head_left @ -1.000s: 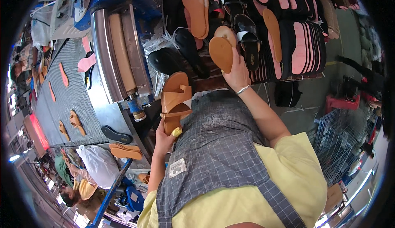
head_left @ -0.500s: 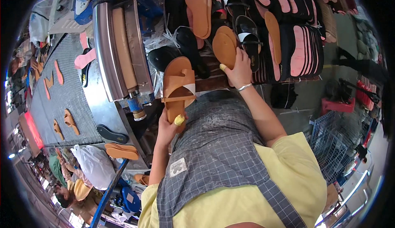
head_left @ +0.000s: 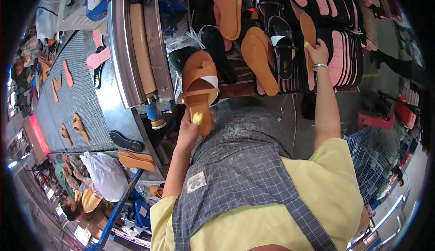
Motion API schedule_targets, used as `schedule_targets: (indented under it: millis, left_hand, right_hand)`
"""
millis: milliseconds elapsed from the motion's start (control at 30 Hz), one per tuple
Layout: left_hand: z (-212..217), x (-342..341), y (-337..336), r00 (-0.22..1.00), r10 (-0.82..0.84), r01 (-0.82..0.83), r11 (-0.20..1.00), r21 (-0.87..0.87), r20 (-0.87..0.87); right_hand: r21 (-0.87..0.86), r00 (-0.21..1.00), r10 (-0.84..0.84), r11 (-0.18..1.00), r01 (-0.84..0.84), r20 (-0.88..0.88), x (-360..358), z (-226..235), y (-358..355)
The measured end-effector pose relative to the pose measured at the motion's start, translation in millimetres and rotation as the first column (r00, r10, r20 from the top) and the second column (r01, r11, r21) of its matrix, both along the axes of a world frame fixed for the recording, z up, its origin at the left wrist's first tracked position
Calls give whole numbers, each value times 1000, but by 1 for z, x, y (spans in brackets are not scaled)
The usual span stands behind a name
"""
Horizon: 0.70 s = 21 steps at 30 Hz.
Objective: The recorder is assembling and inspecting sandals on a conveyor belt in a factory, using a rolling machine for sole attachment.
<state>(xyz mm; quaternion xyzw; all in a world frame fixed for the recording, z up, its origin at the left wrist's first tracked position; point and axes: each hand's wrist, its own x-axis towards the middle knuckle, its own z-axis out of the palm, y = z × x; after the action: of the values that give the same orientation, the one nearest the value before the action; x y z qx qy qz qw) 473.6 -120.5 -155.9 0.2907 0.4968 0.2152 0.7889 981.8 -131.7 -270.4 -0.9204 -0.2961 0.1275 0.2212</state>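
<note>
My left hand [head_left: 186, 131] grips a tan sandal [head_left: 197, 76] by one end, its taped thumb over the footbed. This sandal has crossing tan straps and a white patch on one side. Farther right, my right hand [head_left: 319, 55] closes over a tan sole [head_left: 308, 28] lying on the stacked soles; its thumb tip is also wrapped in yellow. Two overlapping tan soles [head_left: 258, 58] rest left of that hand. Between them and the hand sits a black sandal [head_left: 284, 56] with a white patch on its strap.
Pink-and-black soles [head_left: 340, 60] stand in rows at the far right. At left are a machine with a shiny metal roller [head_left: 124, 51] and a mesh conveyor [head_left: 74, 101] carrying shoe parts. Tan soles [head_left: 136, 160] lie by the blue rail [head_left: 120, 205]. A wire cart [head_left: 364, 156] stands right.
My right hand has left the tan soles in the middle and moved right to the single tan sole. My left hand still holds the sandal. The view has shifted slightly.
</note>
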Motion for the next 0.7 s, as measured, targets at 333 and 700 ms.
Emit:
schedule_targets:
  millis: [333,700]
  left_hand:
    - [-22,54,52,995,96,-97,994,46,17]
    - [-33,55,66,985,161,-162,987,7,66]
  right_hand:
    - [274,972,77,952,-137,220,-38,72,10]
    - [190,1000,10,982,-14,19,-34,31,4]
